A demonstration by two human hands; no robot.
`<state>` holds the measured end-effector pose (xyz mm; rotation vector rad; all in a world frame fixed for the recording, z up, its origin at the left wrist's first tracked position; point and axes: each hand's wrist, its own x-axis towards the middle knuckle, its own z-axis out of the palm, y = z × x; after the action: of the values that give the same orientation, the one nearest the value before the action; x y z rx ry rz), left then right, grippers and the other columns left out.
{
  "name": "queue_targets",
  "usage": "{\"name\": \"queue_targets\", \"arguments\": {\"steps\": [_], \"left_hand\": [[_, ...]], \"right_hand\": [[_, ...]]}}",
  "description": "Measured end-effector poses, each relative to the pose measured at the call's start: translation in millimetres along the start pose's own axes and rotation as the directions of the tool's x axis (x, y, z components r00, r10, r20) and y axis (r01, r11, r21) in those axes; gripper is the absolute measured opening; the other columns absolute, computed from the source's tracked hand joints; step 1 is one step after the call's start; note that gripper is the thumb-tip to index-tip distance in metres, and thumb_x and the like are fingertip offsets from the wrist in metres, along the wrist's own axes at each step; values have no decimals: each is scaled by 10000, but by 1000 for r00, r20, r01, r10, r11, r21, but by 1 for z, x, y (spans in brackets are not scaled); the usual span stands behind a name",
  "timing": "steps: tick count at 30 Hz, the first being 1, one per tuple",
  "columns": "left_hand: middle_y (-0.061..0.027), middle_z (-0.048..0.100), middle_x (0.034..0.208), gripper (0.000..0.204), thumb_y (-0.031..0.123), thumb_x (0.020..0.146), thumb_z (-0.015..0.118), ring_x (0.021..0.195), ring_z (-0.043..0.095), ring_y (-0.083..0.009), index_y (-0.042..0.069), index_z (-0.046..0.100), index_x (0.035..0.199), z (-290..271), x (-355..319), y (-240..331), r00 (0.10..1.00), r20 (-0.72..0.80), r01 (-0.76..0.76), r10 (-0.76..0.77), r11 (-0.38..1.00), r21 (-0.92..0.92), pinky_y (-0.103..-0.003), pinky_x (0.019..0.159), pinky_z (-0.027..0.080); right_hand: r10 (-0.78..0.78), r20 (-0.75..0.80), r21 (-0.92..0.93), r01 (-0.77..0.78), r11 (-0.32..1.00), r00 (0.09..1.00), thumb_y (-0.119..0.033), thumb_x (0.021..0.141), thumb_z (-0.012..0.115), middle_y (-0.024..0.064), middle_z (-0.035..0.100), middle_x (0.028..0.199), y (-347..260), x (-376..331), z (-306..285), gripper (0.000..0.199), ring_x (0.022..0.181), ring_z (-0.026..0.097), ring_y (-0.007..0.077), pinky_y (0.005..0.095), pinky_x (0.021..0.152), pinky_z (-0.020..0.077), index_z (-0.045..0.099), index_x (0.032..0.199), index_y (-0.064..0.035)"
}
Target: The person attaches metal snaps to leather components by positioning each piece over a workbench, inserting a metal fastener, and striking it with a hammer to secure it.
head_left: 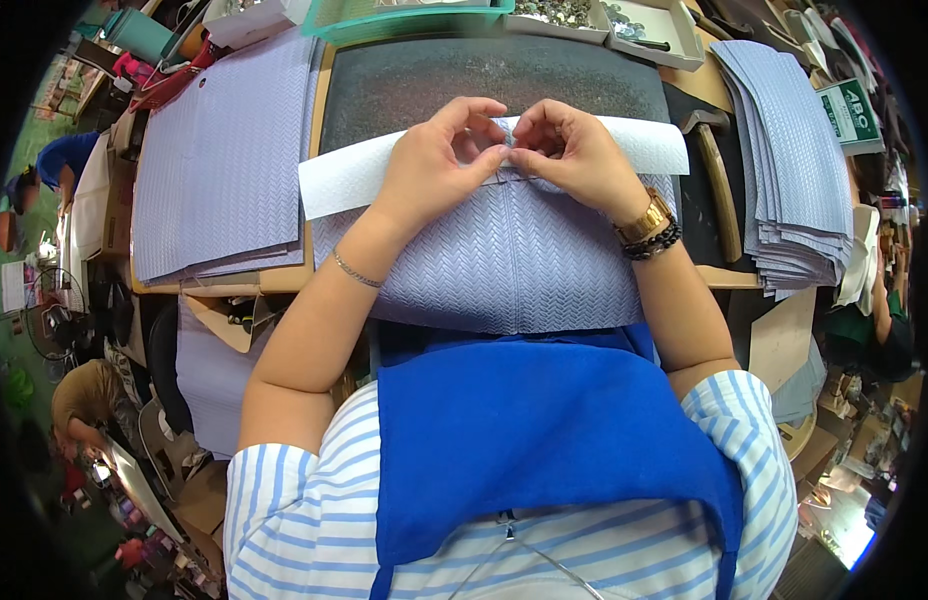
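A lavender sheet with an embossed woven pattern (504, 255) lies before me and hangs over the front edge of the table, a seam running down its middle. Its far edge is turned back, so a white underside strip (349, 175) shows across it. My left hand (439, 160) and my right hand (579, 160) meet at the top of the seam. Both have curled fingers and thumb tips nearly touching, closed in a pinch on the sheet's folded edge. Whatever small part sits between the fingertips is hidden.
Under the sheet lies a dark board (494, 75). Lavender sheets (234, 150) are stacked at left, more sheets (789, 150) at right. A hammer (719, 180) lies right of my hands. At the back stand a green tray (409, 22) and a box of small metal parts (554, 15).
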<state>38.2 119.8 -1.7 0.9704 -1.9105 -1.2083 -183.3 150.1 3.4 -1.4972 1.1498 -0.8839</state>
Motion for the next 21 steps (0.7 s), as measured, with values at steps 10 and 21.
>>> {"name": "queue_targets", "arguments": {"steps": [10, 21], "left_hand": [[3, 686, 964, 298, 94, 980, 733, 884, 594, -52, 58, 630, 1258, -1, 1, -11, 999, -40, -18, 12, 986, -166, -209, 771, 480], [41, 696, 827, 308, 84, 879, 748, 656, 462, -3, 52, 644, 1167, 1, -2, 3, 997, -60, 48, -42, 994, 98, -185, 625, 415]], "right_hand": [[-89, -75, 49, 93, 994, 993, -99, 920, 794, -2, 693, 904, 10, 1, 3, 219, 848, 673, 66, 247, 755, 565, 611, 1029, -49], [-23, -97, -36, 19, 999, 995, -55, 936, 767, -23, 652, 888, 4, 4, 4, 234, 792, 615, 30, 195, 681, 505, 547, 1013, -71]]}}
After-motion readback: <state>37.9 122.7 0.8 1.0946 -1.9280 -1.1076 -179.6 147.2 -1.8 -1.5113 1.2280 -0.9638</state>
